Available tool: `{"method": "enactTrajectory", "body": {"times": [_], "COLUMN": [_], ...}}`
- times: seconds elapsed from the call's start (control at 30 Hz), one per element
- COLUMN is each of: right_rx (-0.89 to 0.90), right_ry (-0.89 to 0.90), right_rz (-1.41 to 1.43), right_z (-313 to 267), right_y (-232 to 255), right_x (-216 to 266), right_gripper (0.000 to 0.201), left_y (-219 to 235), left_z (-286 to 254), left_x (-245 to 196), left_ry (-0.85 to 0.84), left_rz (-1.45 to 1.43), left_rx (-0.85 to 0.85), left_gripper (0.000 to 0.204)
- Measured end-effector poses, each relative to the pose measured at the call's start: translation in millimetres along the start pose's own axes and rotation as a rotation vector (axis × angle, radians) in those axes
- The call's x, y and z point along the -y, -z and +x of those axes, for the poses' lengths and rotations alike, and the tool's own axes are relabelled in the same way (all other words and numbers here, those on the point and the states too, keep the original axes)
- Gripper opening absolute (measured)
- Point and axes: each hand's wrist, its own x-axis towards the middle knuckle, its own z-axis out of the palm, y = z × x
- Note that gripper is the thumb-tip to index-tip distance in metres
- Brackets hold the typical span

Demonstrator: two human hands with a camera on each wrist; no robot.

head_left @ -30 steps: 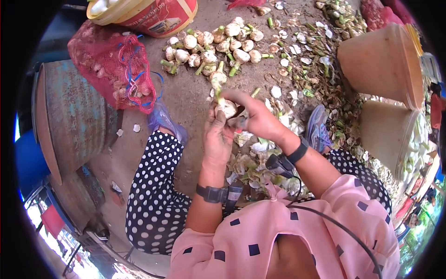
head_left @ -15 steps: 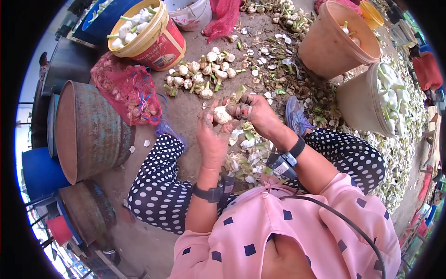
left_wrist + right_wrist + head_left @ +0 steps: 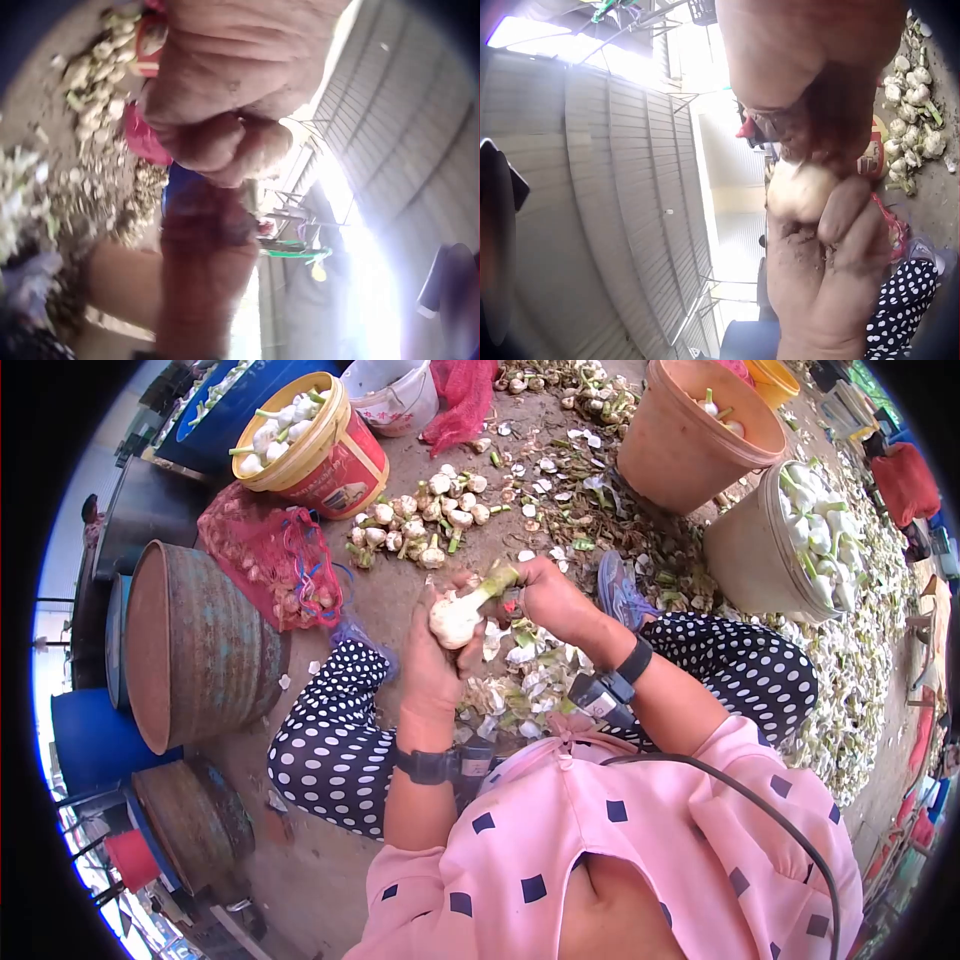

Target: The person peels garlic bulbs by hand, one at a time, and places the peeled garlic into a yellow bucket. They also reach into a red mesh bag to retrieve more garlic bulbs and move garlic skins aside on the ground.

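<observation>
A peeled-looking white garlic bulb (image 3: 457,622) with a thick green stem (image 3: 492,584) is held between both hands, stem slanting up to the right. My left hand (image 3: 425,675) grips the bulb, its fingers curled round the lower side. The right hand (image 3: 562,603) pinches the stem near its end. A small red thing (image 3: 745,126) shows at the right fingers; its kind is unclear. In the left wrist view, the curled left hand (image 3: 240,82) hides most of the garlic. A pile of uncleaned garlic bulbs (image 3: 425,520) lies on the ground ahead.
A red-and-yellow bucket (image 3: 340,465) of white garlic and a red mesh sack (image 3: 265,550) stand at the left, beside a rusty drum (image 3: 205,650). At the right are an orange bucket (image 3: 670,450) and a pale bucket (image 3: 745,555) heaped with garlic. Peelings (image 3: 525,670) litter the ground.
The head view has shifted, bringing more buckets into sight. Both hands have turned the garlic; its stem now points up to the right, and the right hand has moved out towards the stem's end.
</observation>
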Motion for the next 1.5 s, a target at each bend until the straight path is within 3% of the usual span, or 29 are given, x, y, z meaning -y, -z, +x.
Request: {"method": "enactTrajectory", "body": {"times": [0.03, 0.07, 0.13, 0.2, 0.27, 0.33, 0.37, 0.4, 0.43, 0.47, 0.5, 0.53, 0.6, 0.63, 0.67, 0.73, 0.77, 0.8, 0.87, 0.9, 0.93, 1.0, 1.03, 1.07, 1.17, 1.27, 1.33, 1.47, 1.5], "right_rx": [0.046, 0.092, 0.052, -0.08, -0.086, -0.09, -0.081, -0.081, -0.105, -0.13, -0.098, -0.098, -0.046, -0.052, -0.051, -0.25, -0.11, -0.108, 0.12, -0.002, -0.002, 0.082, 0.091, 0.09, 0.185, 0.224, 0.222, 0.144, 0.142], "right_ry": [-0.015, -0.032, -0.121, -0.038, -0.031, -0.019, -0.082, -0.083, -0.135, -0.187, -0.081, -0.087, 0.069, -0.028, -0.032, -0.064, -0.149, -0.155, -0.046, -0.017, -0.026, 0.428, 0.559, 0.559, 0.544, 0.556, 0.585, 0.607, 0.606], "right_rz": [0.046, 0.092, 0.163, 0.112, 0.038, -0.118, 0.23, 0.228, 0.31, 0.392, 0.322, 0.322, -0.128, 0.11, 0.107, 0.682, 0.672, 0.67, -1.298, -1.178, -1.181, -0.778, -0.785, -0.786, -1.254, -1.405, -1.416, -1.409, -1.409], "right_z": [4, 4, 3, 2, 0, -3, -5, -5, -5, -4, -1, 1, 3, 4, 6, 9, 13, 13, 6, 2, 1, -1, -2, -3, -6, -11, -15, -14, -11], "right_y": [1, 1, -1, -3, -3, -3, -5, -8, -10, -12, -15, -16, -17, -16, -13, 3, 21, 27, 24, 20, 16, 6, -1, -3, -8, -13, -15, -17, -15], "right_x": [-7, -14, -19, -18, -14, -10, -9, -6, -2, 0, -3, -3, 2, 4, 3, -4, -11, -23, -22, -22, -14, -2, 7, 12, 14, 12, 11, 7, 5], "right_gripper": [0.022, 0.025, 0.026, 0.026, 0.026, 0.025, 0.021, 0.021, 0.018, 0.015, 0.017, 0.017, 0.02, 0.023, 0.023, 0.025, 0.032, 0.032, 0.05, 0.046, 0.046, 0.04, 0.034, 0.034, 0.023, 0.019, 0.018, 0.019, 0.019], "left_y": [2, -1, -10, -11, -17, -10, -6, -4, -8, -4, 2, 5, 7, 7, 6, 8, 16, 21, 23, 22, 20, 17, 15, 13, 12, 20, 20, 7, 6], "left_z": [0, -1, -2, -4, -9, -12, -14, -14, -17, -14, -10, -9, -12, -13, -15, -19, -18, -17, -16, -19, -18, -17, -15, -15, -17, -18, -18, -22, -21], "left_x": [-5, -3, 2, 7, 20, 15, 9, 5, 4, 5, 8, 9, 7, 4, 2, -2, -1, -1, 0, 1, 2, 4, 5, 4, 4, 4, 3, 1, 1], "left_ry": [0.177, 0.179, 0.143, 0.052, -0.297, -0.268, -0.25, -0.235, -0.233, -0.236, -0.264, -0.293, -0.271, -0.254, -0.254, -0.257, -0.277, -0.278, -0.332, -0.326, -0.32, -0.253, -0.262, -0.263, -0.218, -0.121, -0.083, -0.067, -0.139], "left_rz": [-0.217, -0.22, 0.085, 0.091, 0.398, 0.439, 0.483, 0.527, 0.228, 0.226, 0.287, 0.347, 0.285, 0.225, 0.22, 0.031, 0.059, 0.056, 0.235, 0.377, 0.371, 0.527, 0.528, 0.528, 0.521, 0.446, 0.621, 0.662, 0.584], "left_rx": [0.172, 0.168, -0.252, -0.255, -0.282, -0.225, -0.167, -0.108, -0.118, -0.12, -0.16, -0.199, -0.189, -0.173, -0.175, 0.064, 0.054, 0.049, -0.002, -0.038, -0.037, -0.109, -0.119, -0.117, -0.154, -0.129, -0.118, -0.077, -0.075], "left_gripper": [0.048, 0.048, 0.045, 0.034, 0.028, 0.026, 0.028, 0.034, 0.04, 0.04, 0.041, 0.042, 0.042, 0.042, 0.042, 0.048, 0.055, 0.055, 0.055, 0.053, 0.053, 0.05, 0.047, 0.047, 0.044, 0.044, 0.046, 0.047, 0.045]}}
